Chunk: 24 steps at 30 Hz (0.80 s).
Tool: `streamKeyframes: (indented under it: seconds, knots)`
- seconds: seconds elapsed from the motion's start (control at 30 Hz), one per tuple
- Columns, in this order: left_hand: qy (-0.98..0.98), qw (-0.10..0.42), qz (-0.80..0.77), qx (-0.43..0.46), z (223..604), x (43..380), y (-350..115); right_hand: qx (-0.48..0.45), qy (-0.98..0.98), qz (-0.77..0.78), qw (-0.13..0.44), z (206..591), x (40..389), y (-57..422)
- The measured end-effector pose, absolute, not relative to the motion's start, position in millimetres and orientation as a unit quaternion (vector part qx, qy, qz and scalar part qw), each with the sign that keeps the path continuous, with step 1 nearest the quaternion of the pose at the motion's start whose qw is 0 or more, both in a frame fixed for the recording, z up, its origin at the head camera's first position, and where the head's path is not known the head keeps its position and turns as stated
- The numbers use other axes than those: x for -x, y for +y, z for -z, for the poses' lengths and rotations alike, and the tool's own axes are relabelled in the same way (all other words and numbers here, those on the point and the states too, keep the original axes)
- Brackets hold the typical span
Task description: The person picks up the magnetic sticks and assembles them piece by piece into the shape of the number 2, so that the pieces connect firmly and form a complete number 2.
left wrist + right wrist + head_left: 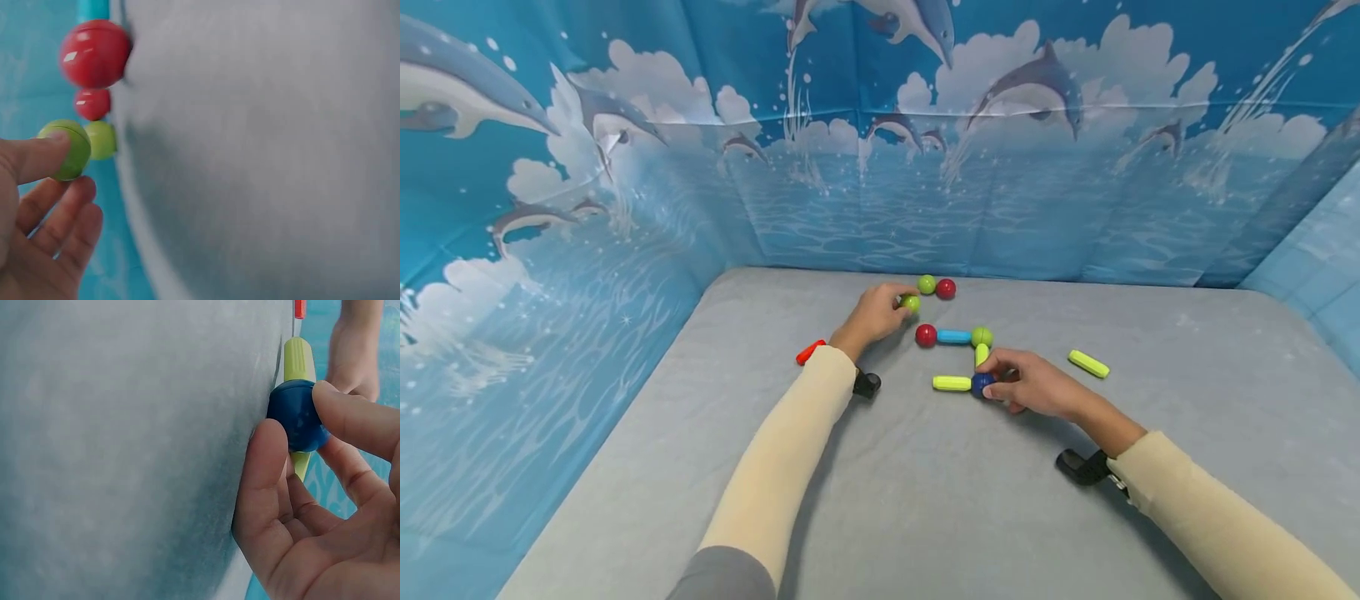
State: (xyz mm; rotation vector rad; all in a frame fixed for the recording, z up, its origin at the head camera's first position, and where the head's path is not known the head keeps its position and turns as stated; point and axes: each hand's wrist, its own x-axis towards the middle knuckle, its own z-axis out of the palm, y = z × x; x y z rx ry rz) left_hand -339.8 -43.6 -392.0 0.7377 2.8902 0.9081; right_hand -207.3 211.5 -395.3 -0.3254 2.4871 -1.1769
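Sleeves: a cream left sleeve (782, 467), grey at its lower end, and a cream right sleeve (1225, 521) reach in from the bottom of the head view.
Wrist gear: a black left wrist device (867, 384) and a black right wrist device (1082, 467).
Left hand (874, 317): thumb and fingertips pinch a held green ball (912, 303); the other visible fingers spread loosely.
Right hand (1033, 385): fingers bent, thumb and fingertips gripping a dark blue ball (980, 385).
Joined chain: from the dark blue ball, one yellow-green rod (951, 383) points left and a short rod (982, 356) runs away to a corner green ball (982, 337); from there a light blue rod (953, 337) leads left to an end red ball (927, 336).
Far pair: a far green ball (927, 285) beside a far red ball (946, 289), near the back edge.
Loose rods: a loose yellow-green rod (1088, 364) to the right; a red rod (810, 352) left, partly behind the left arm.
Bench (917, 508): grey-covered, carrying these pieces.
Backdrop (887, 204): blue sheet with dolphins.
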Motion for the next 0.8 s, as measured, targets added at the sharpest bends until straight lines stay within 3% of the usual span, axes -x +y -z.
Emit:
streamKeyframes:
  seconds: [0.2,0.47,0.8]
  knots:
    - [0.915,-0.003,-0.269,-0.301,369,308,-73,0.12,0.883,0.416,0.182,393,208,212]
    - [0.871,0.012,-0.285,-0.401,373,248,-106,0.121,0.882,0.416,0.186,392,207,211]
    - [0.861,0.049,-0.322,-0.39,383,236,-111,0.123,0.879,0.42,0.189,395,206,211]
